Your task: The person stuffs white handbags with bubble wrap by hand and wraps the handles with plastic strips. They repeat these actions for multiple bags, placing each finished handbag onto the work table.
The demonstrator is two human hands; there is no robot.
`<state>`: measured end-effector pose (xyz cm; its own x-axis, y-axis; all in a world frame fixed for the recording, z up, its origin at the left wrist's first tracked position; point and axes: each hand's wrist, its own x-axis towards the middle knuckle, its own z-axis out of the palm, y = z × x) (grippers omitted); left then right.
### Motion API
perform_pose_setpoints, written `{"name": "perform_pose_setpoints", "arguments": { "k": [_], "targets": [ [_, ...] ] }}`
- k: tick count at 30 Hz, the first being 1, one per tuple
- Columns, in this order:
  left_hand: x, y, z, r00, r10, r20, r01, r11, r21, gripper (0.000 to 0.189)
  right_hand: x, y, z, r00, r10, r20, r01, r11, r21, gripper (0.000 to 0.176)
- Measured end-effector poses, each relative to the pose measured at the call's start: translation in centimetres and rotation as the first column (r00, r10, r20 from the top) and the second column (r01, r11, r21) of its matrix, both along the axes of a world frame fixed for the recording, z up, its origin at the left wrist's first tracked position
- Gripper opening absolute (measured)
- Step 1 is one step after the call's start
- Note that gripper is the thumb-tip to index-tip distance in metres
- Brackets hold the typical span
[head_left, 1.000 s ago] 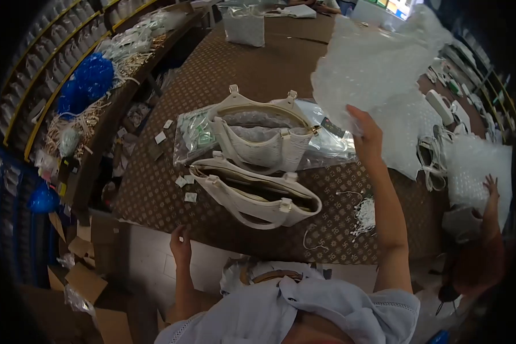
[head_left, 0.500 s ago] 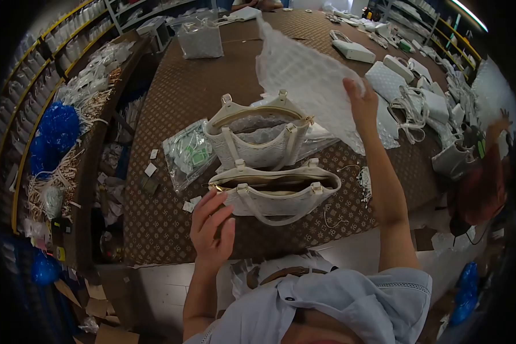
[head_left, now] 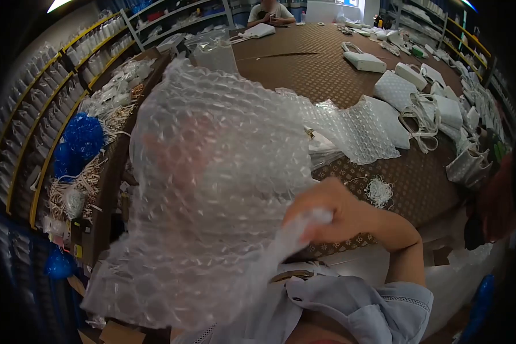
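Clutching a gathered edge of bubble wrap (head_left: 229,166) in the closed right hand (head_left: 331,215), with most of it spread above the brown patterned surface (head_left: 304,63), near white strings (head_left: 379,191). Impossible to tell the grip of the left hand (head_left: 183,150), blurred behind the plastic.

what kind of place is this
Probably a handbag packing workshop: a sheet of bubble wrap is held up over a large worktable, white handbags lie across it, and racks packed with wrapped goods stand at the side.
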<state>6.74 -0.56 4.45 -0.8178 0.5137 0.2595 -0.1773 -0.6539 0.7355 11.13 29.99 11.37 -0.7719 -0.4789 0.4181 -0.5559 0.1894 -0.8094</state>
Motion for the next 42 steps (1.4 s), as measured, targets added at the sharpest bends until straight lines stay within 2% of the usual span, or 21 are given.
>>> {"name": "perform_pose_setpoints", "arguments": {
  "k": [1, 2, 3, 4, 6, 7, 10, 12, 13, 15, 18, 20, 21, 23, 28, 29, 30, 32, 33, 35, 42],
  "targets": [
    [0.9, -0.6, -0.2, 1.0, 0.01, -0.014, -0.01, 1.0, 0.008, 0.063, -0.3, 1.2, 0.6, 0.974, -0.183, 0.137, 0.186, 0.982, -0.011, 0.021],
    [1.4, -0.8, -0.1, 0.999, 0.018, -0.03, -0.017, 1.0, 0.017, 0.063, -2.2, 2.8, 0.1, 0.9, -0.384, -0.208, 0.394, 0.919, 0.01, 0.023],
    [1.7, -0.3, 0.1, 0.999, 0.023, -0.048, -0.022, 0.999, 0.026, 0.063, -4.2, 4.0, -1.0, 0.677, -0.515, -0.526, 0.581, 0.812, -0.048, 0.026],
    [2.1, 0.3, 0.2, 0.997, 0.026, -0.067, -0.023, 0.999, 0.036, 0.063, -5.3, 4.8, -2.0, 0.676, -0.512, -0.53, 0.577, 0.815, -0.052, 0.026],
    [3.8, -0.2, -0.3, 0.994, 0.029, -0.109, -0.023, 0.998, 0.056, 0.063, -7.0, 5.8, -3.5, 0.824, -0.538, 0.179, 0.566, 0.795, -0.219, 0.036],
    [3.2, -0.2, 0.2, 0.991, 0.031, -0.128, -0.023, 0.998, 0.064, 0.063, -7.4, 5.8, -4.1, 0.827, -0.534, 0.175, 0.561, 0.797, -0.224, 0.036],
    [1.0, -0.4, 2.4, 0.985, 0.05, -0.163, -0.036, 0.995, 0.089, 0.063, -7.7, 4.9, -5.1, 0.884, -0.37, 0.287, 0.356, 0.929, 0.102, 0.042],
    [-0.4, -0.9, 3.8, 0.982, 0.075, -0.171, -0.057, 0.993, 0.105, 0.064, -8.1, 3.5, -5.3, 0.641, 0.102, 0.761, 0.202, 0.934, -0.295, 0.058],
    [-1.0, -1.0, 4.3, 0.98, 0.088, -0.176, -0.068, 0.991, 0.116, 0.064, -8.1, 3.6, -4.9, 0.634, 0.109, 0.766, 0.191, 0.938, -0.291, 0.058],
    [-1.9, -1.1, 5.1, 0.976, 0.108, -0.191, -0.083, 0.987, 0.139, 0.064, -8.1, 4.0, -3.3, 0.835, -0.29, 0.468, 0.339, 0.941, -0.022, 0.058],
    [-0.8, 1.0, 6.3, 0.968, 0.136, -0.209, -0.103, 0.981, 0.162, 0.064, -7.9, 5.2, -2.9, 0.833, -0.396, 0.387, 0.489, 0.854, -0.178, 0.063],
    [2.0, 6.0, 8.4, 0.729, 0.685, 0.012, -0.678, 0.724, -0.125, 0.08, -8.2, 4.6, -4.1, 0.863, -0.443, 0.245, 0.482, 0.866, -0.133, 0.064],
    [1.4, 5.2, 7.7, 0.723, 0.691, 0.02, -0.683, 0.718, -0.131, 0.08, -8.2, 4.5, -4.7, 0.873, -0.478, 0.095, 0.486, 0.87, -0.082, 0.065],
    [-1.0, 1.2, 4.9, 0.808, 0.536, -0.245, -0.525, 0.463, -0.714, 0.048, -7.5, 4.7, -3.8, 0.896, -0.387, 0.22, 0.423, 0.893, -0.152, 0.068],
    [-3.5, -3.9, 1.0, 0.8, 0.6, 0.021, -0.451, 0.624, -0.639, 0.042, -8.0, 9.8, -4.1, 0.892, -0.129, 0.433, 0.306, 0.878, -0.369, 0.079],
    [-3.5, -3.2, 1.1, 0.801, 0.594, 0.073, -0.434, 0.661, -0.613, 0.042, -7.9, 10.2, -4.3, 0.917, -0.398, -0.021, 0.399, 0.917, 0.027, 0.084],
    [-3.5, -2.4, 1.3, 0.801, 0.586, 0.124, -0.419, 0.695, -0.584, 0.042, -7.8, 10.4, -4.6, 0.759, -0.38, -0.529, 0.595, 0.734, 0.327, 0.089],
    [-3.7, -0.9, 1.8, 0.796, 0.564, 0.219, -0.391, 0.756, -0.525, 0.042, -8.2, 9.8, -6.4, 0.784, -0.303, -0.542, 0.514, 0.806, 0.293, 0.093],
    [-4.0, -0.1, 2.1, 0.791, 0.571, 0.219, -0.399, 0.753, -0.523, 0.042, -8.6, 9.5, -7.4, 0.703, -0.266, -0.659, 0.545, 0.797, 0.259, 0.094],
    [-4.7, 1.2, 2.7, 0.905, 0.338, 0.257, -0.15, 0.821, -0.551, 0.048, -8.5, 9.5, -8.1, 0.609, -0.222, -0.762, 0.565, 0.795, 0.22, 0.096],
    [-7.4, 1.7, 0.6, 0.94, 0.114, 0.322, 0.135, 0.742, -0.657, 0.055, -6.1, 10.8, -4.7, 0.56, -0.275, -0.782, 0.282, 0.95, -0.132, 0.101]
  ]
}}
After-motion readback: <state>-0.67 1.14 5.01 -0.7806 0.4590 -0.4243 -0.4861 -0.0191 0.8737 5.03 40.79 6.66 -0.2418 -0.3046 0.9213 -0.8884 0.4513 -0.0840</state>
